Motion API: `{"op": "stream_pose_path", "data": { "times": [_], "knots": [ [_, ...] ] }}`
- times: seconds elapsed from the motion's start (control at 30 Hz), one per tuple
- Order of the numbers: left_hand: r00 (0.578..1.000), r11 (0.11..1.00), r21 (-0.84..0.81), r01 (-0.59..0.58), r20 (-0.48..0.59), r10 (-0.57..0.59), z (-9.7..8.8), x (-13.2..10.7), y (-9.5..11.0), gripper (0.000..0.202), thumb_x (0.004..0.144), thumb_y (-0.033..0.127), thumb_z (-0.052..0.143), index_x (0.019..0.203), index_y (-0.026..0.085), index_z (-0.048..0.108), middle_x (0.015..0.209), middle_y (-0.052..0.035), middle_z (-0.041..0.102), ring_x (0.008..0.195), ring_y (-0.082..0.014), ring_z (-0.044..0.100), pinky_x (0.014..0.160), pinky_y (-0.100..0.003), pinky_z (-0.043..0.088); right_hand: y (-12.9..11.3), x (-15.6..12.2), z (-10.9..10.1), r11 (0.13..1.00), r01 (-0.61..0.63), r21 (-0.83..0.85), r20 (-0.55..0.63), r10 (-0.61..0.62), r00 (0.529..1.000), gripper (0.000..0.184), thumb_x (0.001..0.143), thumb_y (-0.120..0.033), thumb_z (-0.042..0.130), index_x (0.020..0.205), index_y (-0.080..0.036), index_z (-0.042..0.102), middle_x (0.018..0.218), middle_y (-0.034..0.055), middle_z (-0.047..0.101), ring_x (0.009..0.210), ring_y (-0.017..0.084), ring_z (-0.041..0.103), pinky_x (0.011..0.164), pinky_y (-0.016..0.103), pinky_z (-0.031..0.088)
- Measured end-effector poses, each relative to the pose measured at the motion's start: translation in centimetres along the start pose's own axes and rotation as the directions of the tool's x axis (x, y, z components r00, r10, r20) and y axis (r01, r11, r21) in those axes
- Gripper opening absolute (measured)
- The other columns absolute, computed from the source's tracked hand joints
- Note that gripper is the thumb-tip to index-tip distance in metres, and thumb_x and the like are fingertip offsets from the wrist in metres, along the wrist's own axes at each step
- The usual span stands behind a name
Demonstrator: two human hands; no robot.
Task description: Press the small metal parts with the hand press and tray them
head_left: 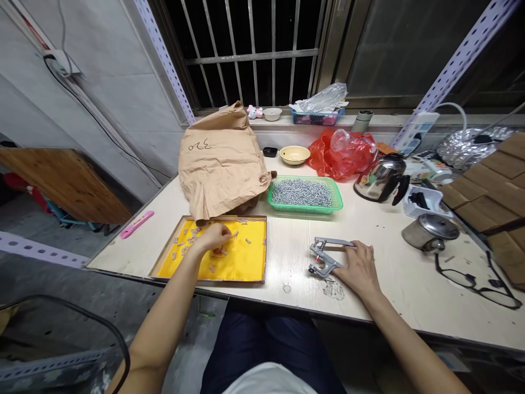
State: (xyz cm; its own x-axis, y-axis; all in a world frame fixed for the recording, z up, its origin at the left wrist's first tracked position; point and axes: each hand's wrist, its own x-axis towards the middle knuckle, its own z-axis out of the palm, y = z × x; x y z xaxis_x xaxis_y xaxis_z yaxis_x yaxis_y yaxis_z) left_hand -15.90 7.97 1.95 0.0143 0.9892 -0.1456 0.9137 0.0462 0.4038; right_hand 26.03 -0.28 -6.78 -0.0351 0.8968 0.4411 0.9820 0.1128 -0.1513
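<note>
My left hand (pixel 215 237) is over a shallow yellow-lined tray (pixel 250 260), its fingers closed in a pinch. Whatever is between the fingertips is too small to make out. Several small metal pieces (pixel 212 268), perhaps springs or pins, lie scattered around it on the yellow surface. Farther right, my right hand (pixel 363 269) is wrapped around the handles of grey metal pliers (pixel 324 261), which rest on the table with the jaw end pointing left. A green basket (pixel 337 201) full of small silvery metal parts (pixel 302 193) stands behind, between the two hands.
A brown paper sack (pixel 223 158) leans over the tray's back edge. A pink cutter (pixel 137 224) lies left. On the right are a kettle (pixel 379 178), a metal cup (pixel 426 232), eyeglasses (pixel 471 280) and cardboard boxes (pixel 488 180). A red plastic bag (pixel 340 156) sits near the window.
</note>
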Motion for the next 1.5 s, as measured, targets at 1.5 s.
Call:
{"op": "stream_pose_path", "data": {
  "times": [1.5],
  "knots": [
    [0.893, 0.175, -0.887, 0.427, 0.444, 0.074, 11.9, -7.3, 16.5, 0.028, 0.048, 0.027, 0.078, 0.062, 0.010, 0.061, 0.048, 0.0014, 0.052, 0.041, -0.0038, 0.039, 0.042, -0.018, 0.024, -3.7, 3.4, -5.9, 0.992, 0.096, -0.082, 0.032, -0.094, 0.995, 0.074, 0.071, -0.065, 0.041, 0.115, -0.006, 0.045, 0.137, 0.0208, 0.030, 0.131, 0.033, 0.018, 0.104, 0.060, -0.004]
  ]
}}
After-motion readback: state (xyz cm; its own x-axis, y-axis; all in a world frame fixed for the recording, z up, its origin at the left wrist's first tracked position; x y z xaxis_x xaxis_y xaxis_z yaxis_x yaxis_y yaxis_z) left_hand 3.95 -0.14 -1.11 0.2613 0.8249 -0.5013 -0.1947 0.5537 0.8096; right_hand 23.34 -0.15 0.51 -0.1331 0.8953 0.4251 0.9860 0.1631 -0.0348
